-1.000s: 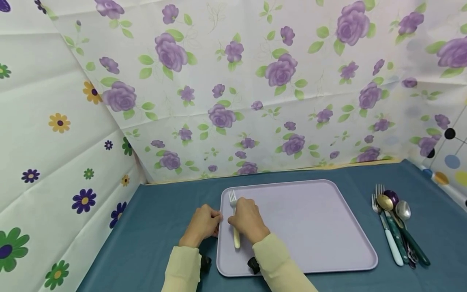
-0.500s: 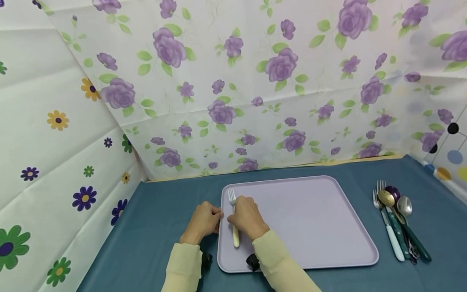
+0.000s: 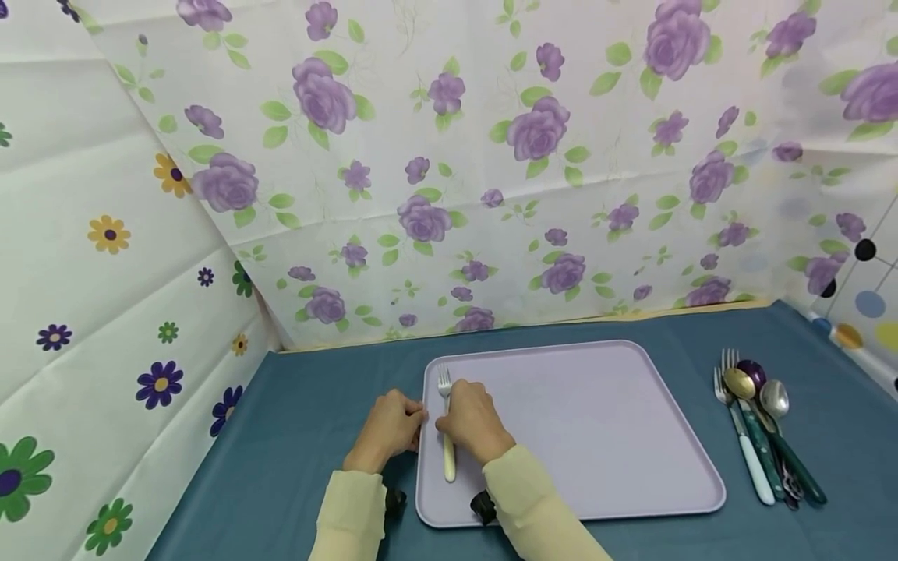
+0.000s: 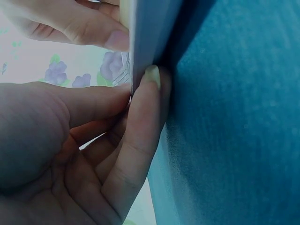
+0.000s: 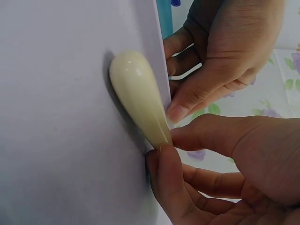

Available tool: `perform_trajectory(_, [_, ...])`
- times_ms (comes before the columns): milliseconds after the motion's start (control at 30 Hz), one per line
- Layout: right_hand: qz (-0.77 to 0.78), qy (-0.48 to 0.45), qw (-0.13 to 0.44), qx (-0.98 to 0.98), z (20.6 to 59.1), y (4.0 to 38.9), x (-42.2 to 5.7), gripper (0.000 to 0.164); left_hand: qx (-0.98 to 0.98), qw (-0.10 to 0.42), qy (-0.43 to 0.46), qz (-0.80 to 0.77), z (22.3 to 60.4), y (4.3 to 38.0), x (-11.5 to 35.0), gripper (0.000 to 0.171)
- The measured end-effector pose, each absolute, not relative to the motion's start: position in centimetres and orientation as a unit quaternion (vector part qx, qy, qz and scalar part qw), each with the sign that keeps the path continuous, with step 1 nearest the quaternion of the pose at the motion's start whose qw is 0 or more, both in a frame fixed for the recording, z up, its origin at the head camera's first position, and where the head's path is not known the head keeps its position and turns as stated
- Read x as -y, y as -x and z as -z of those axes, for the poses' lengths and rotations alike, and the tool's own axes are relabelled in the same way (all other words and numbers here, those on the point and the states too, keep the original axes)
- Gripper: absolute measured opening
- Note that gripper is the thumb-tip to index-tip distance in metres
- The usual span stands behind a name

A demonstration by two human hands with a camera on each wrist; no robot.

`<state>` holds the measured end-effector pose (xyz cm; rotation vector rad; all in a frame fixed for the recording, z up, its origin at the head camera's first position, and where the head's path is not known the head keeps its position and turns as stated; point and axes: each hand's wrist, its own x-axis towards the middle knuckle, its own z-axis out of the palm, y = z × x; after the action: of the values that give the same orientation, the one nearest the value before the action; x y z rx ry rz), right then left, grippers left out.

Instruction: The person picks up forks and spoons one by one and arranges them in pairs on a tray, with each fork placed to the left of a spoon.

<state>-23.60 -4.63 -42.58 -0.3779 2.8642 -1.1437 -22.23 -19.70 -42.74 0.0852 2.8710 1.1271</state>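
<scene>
One blue-covered table (image 3: 295,483) carries a lilac tray (image 3: 575,436) and, near the table's right edge, a cutlery pile (image 3: 760,448). The left hand (image 3: 388,425) pinches the tray's left edge between thumb and fingers. The right hand (image 3: 473,418), fingers curled, pinches the cream-handled fork (image 3: 449,461), aligned just inside that edge.

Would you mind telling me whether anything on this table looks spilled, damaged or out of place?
Nothing looks spilled or damaged. The only untidy spot is the cutlery right of the tray, overlapping in a heap; one fork is apart, in the right hand at the tray's left side.
</scene>
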Motion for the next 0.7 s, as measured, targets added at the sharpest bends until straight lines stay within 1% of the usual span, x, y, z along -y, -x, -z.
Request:
perform_trajectory(267, [0.365, 0.124, 0.008, -0.923, 42.67, 23.53, 4.59, 0.03, -0.929, 0.027, -0.032, -0.367, 42.82, 22.25, 19.8, 0.019])
perform_trajectory(533, [0.351, 0.111, 0.056, -0.928, 41.88, 23.13, 4.18, 0.018, -0.931, 0.024, -0.032, -0.362, 42.69, 22.51, 19.59, 0.024])
perform_trajectory(700, [0.356, 0.107, 0.092, -0.924, 41.84, 22.85, 4.36, 0.017, -0.931, 0.03, -0.032, -0.363, 42.72, 22.24, 19.73, 0.021])
